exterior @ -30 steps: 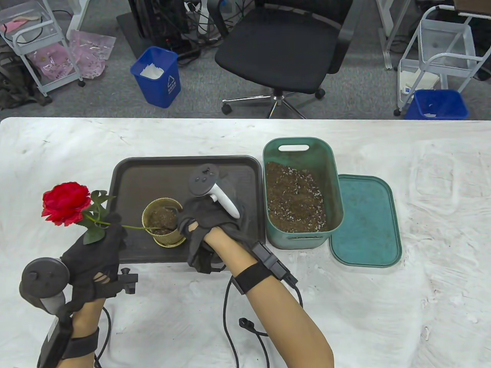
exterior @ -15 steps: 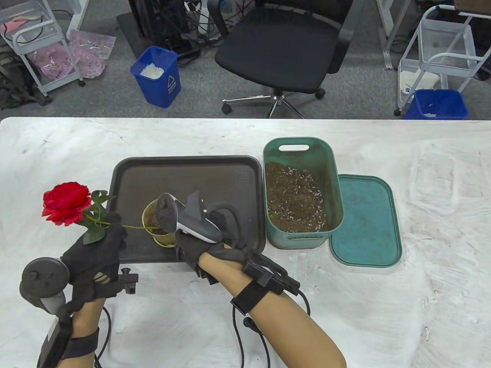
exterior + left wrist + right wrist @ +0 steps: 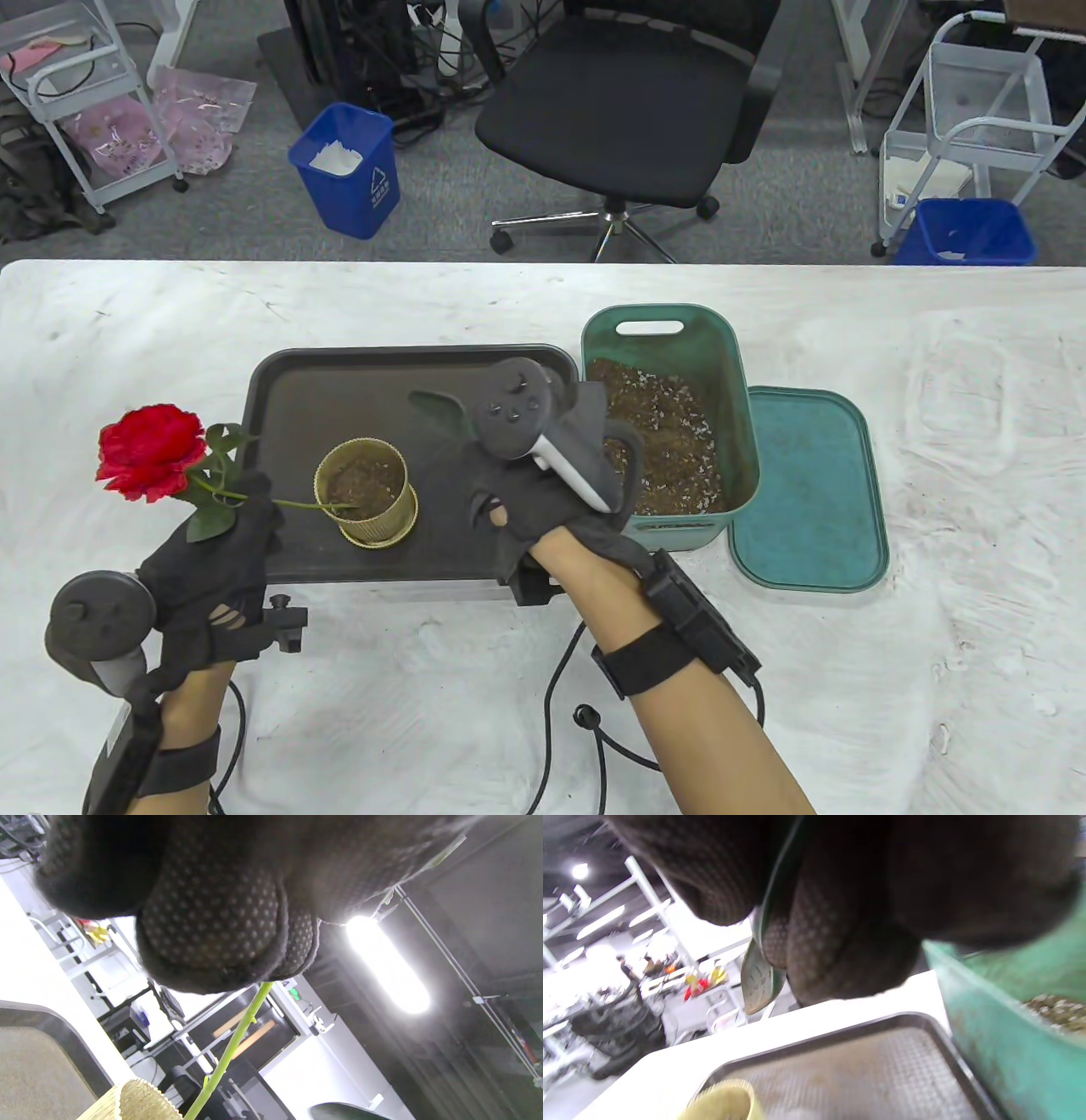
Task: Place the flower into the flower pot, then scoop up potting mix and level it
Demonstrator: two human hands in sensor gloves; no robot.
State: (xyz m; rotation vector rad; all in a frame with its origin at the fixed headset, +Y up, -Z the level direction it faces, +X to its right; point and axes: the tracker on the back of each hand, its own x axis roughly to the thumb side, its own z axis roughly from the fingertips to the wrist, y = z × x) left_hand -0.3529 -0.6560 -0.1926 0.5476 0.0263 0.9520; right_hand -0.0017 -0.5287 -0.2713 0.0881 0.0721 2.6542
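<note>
Green scoop (image 3: 437, 407) held in right hand (image 3: 543, 501) grip, soil bin (image 3: 666, 424) just right of it. Left hand (image 3: 212, 552) pinches flower (image 3: 148, 450) stem, angled into pot (image 3: 365, 492).

Grey carpet (image 3: 212, 221), blk office chair (image 3: 628, 102), blue bins (image 3: 349, 170).

our left hand (image 3: 212, 564) sits low at the left, fingers curled and pinching. our right hand (image 3: 543, 501) is raised mid-table, forearm angled in from the lower right, fingers curled gripping.

Black office chair (image 3: 619, 102), two blue bins (image 3: 348, 170) — white wire carts (image 3: 976, 119), teal lid (image 3: 806, 492)
</note>
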